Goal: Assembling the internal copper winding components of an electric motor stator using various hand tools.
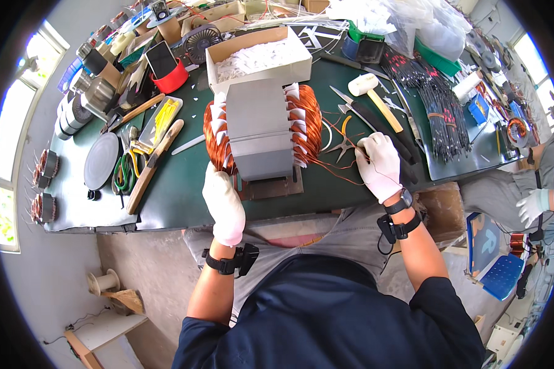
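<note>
A motor stator [257, 126] with a grey steel core lies on its side on a small stand. Copper windings bulge from both its ends, with white insulation slips between the coils and the core. My left hand [224, 206], in a white glove, is closed against the lower edge of the left winding [217, 147]; its fingertips are partly hidden. To the right, my right hand [378, 165], gloved too, has its fingers bent and pinched at thin copper wires [335, 169] coming off the right winding. Yellow-handled pliers [343, 140] lie just left of this hand.
Behind the stator stands a cardboard box [261, 58] of white slips. A mallet [375, 98], knives and black wire bundles [443, 114] lie right. Scissors [126, 169], a wooden-handled tool [157, 166] and a grey disc [103, 161] lie left. Another person's gloved hand [533, 206] shows far right.
</note>
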`<state>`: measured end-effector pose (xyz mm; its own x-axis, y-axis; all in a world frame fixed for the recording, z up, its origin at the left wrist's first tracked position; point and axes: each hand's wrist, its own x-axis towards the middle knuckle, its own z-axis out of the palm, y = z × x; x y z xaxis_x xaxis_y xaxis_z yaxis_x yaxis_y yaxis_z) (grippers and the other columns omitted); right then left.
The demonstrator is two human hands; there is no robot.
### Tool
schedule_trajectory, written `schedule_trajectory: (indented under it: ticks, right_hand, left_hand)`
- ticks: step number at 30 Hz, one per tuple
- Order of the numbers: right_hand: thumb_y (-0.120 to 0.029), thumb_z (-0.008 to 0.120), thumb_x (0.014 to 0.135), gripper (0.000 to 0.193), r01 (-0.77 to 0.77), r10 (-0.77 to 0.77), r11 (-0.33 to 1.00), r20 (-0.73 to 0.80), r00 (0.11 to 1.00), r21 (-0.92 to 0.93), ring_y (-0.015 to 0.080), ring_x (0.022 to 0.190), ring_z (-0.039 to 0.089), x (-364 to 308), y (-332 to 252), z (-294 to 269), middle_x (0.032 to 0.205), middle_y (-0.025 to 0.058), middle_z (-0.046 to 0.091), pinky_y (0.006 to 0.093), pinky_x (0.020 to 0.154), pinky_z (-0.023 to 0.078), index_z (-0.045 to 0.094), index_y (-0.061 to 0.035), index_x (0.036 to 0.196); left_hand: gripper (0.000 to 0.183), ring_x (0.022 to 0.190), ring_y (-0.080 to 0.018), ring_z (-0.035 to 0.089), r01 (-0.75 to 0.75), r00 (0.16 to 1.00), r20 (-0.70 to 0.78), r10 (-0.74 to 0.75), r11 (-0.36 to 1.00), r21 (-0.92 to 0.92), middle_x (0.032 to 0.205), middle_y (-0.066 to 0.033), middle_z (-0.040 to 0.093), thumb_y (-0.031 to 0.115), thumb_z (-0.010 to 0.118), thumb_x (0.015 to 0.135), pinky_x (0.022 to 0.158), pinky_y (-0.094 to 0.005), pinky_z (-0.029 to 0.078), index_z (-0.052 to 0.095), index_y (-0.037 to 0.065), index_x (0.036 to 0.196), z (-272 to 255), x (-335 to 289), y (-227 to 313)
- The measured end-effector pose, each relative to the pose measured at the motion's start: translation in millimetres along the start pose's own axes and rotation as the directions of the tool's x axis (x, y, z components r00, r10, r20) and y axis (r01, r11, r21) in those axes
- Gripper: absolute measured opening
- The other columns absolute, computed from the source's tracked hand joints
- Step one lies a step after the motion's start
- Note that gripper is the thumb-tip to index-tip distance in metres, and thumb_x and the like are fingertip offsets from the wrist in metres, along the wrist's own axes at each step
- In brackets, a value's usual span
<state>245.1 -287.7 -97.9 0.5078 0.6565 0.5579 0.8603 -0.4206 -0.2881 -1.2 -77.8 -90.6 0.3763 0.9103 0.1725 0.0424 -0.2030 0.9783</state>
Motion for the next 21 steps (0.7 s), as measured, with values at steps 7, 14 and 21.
schedule_trajectory:
  ticks: [7,14,21]
  right_hand:
    - [-0.007,0.069,0.083,0.010,0.069,-0.040,0.977,0.143,0.989,-0.200,0.0323,0.089,0.060,0,-2,-22,0.092,0.0098,0.059,0.0443,0.074,0.052,0.065,-0.0087,0.092]
    - [-0.012,0.070,0.076,0.011,0.170,-0.071,0.947,0.334,0.940,-0.275,0.0313,0.083,0.060,8,1,-49,0.085,0.0108,0.059,0.0448,0.069,0.048,0.064,-0.0083,0.085]
    - [-0.016,0.060,0.102,0.019,-0.363,0.361,0.932,0.108,0.926,0.001,0.0362,0.085,0.063,12,50,-99,0.095,0.0171,0.066,0.0465,0.076,0.051,0.067,0.0010,0.098]
  left_hand:
    - [0.023,0.082,-0.0140,0.057,0.024,0.999,0.029,-0.014,0.915,-0.402,0.091,-0.0064,0.064,0.011,0.045,0.108,0.076,-0.0297,0.048,0.061,-0.002,0.118,-4,14,30]
    - [0.045,0.099,-0.0123,0.058,0.121,0.991,0.100,-0.090,0.923,-0.365,0.113,-0.0057,0.066,0.036,0.038,0.116,0.090,-0.0291,0.046,0.062,0.000,0.127,1,30,28]
    - [0.046,0.086,-0.0093,0.056,-0.057,0.994,0.095,0.058,0.998,-0.008,0.104,-0.0016,0.066,0.034,0.038,0.115,0.077,-0.0275,0.048,0.059,0.000,0.138,-2,26,19]
